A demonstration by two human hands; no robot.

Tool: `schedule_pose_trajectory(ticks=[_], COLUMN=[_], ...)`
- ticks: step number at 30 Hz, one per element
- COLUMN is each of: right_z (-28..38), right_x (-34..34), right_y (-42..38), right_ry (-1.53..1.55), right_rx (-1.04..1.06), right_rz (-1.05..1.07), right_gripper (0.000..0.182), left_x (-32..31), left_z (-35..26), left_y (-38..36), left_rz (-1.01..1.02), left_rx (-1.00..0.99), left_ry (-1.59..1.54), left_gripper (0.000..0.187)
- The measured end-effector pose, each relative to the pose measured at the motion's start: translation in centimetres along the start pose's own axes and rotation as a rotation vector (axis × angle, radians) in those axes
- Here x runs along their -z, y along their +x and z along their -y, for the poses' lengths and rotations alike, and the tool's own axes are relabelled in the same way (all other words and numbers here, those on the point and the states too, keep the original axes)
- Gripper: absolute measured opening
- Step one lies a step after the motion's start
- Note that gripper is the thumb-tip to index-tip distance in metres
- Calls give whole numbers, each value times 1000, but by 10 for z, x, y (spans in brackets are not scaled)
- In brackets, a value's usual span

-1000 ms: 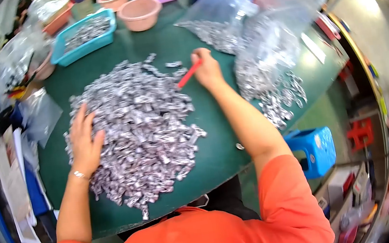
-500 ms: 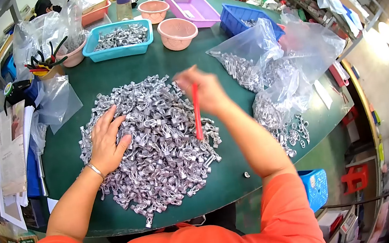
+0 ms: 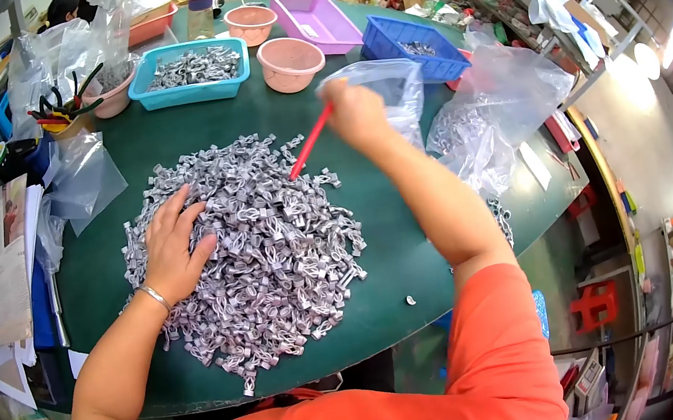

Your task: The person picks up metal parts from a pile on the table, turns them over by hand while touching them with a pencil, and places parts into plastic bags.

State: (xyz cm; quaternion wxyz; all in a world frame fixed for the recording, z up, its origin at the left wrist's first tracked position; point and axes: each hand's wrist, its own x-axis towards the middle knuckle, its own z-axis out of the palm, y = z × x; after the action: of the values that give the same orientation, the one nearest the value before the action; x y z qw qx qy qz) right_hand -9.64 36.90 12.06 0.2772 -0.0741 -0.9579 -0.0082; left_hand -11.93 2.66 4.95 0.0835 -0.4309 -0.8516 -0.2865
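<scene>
A large heap of small grey metal fittings with loops [image 3: 273, 244] covers the table in front of me. My left hand [image 3: 175, 244] lies on the heap's left side, fingers spread and palm down. My right hand [image 3: 358, 114] is raised past the heap's upper right edge, fingers closed around a slim red stick [image 3: 310, 141]. The stick slants down and left, its lower end over the heap. Behind the right hand's fingers stands the mouth of a clear plastic bag [image 3: 401, 87], which overlaps the hand in this view.
At the back stand a light-blue tray of metal parts [image 3: 142, 89], pink bowls [image 3: 292, 64], a purple tray [image 3: 346, 36] and a blue basket [image 3: 445, 66]. More clear bags [image 3: 508, 94] lie at right. Pliers [image 3: 71, 100] stand in a holder at left, near papers [image 3: 9, 270].
My right hand has moved up and right with the red stick, which has swung from upright to slanted. The clear bag's mouth now stands at that hand. My left hand stays on the heap.
</scene>
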Motion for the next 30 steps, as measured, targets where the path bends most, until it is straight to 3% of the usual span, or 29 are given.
schedule_pose_trajectory(ticks=[2, 4, 6, 7, 8, 10, 11, 12, 14, 16, 18, 21, 23, 24, 26, 29, 30], right_z=[35, 60, 57, 42, 18, -6, -27, -42, -95, -63, -58, -55, -82, -82, -129, -150, -147], right_x=[0, 15, 35, 39, 40, 72, 71, 66, 19, 30, 20, 10, 5, 28, 57, 92, 102], right_y=[-10, -11, -2, 3, 5, 10, 6, 1, -15, -24, -32, -41, -41, -34, -23, -23, -25], right_ry=[180, 303, 373, 418, 441, 114, -3, -53, -65, 615, 703, 807, 810, 724, 851, 864, 616], right_rx=[25, 42, -13, -146, -162, -480, -535, -623, -611, -957, -933, -901, -923, -980, -1015, -1021, -932], right_rz=[-101, -41, 169, 151, -83, -172, -207, -155, -26, 398, 466, 373, 196, 21, -310, -330, -201], right_gripper=[10, 19, 35, 41, 43, 48, 56, 68, 79, 82, 69, 55, 35, 22, 10, 6, 9], left_x=[-1, -2, -1, -1, -2, -3, -2, -1, -1, -4, -5, -5, -6, -6, -6, -6, -7], left_z=[1, 1, 1, 2, 3, 5, 3, 3, 4, 5, 7, 6, 7, 7, 8, 7, 7], left_y=[0, 0, 0, 0, -1, -1, -1, -2, -2, -2, -2, -2, -2, -2, -4, -3, -3], left_rz=[8, -12, -22, -23, -25, -42, -32, -20, -22, -35, -55, -73, -91, -90, -79, -97, -96], left_rx=[-2, -7, -8, -22, -32, -44, -35, -30, -34, -39, -43, -59, -65, -67, -68, -83, -81], left_ry=[-5, 17, 25, 19, 12, 16, 14, 11, 18, 26, 29, 33, 27, 36, 42, 28, 23], left_gripper=[47, 47, 46, 45, 44, 44, 44, 44, 44, 44, 45, 44, 44, 44, 44, 44, 44])
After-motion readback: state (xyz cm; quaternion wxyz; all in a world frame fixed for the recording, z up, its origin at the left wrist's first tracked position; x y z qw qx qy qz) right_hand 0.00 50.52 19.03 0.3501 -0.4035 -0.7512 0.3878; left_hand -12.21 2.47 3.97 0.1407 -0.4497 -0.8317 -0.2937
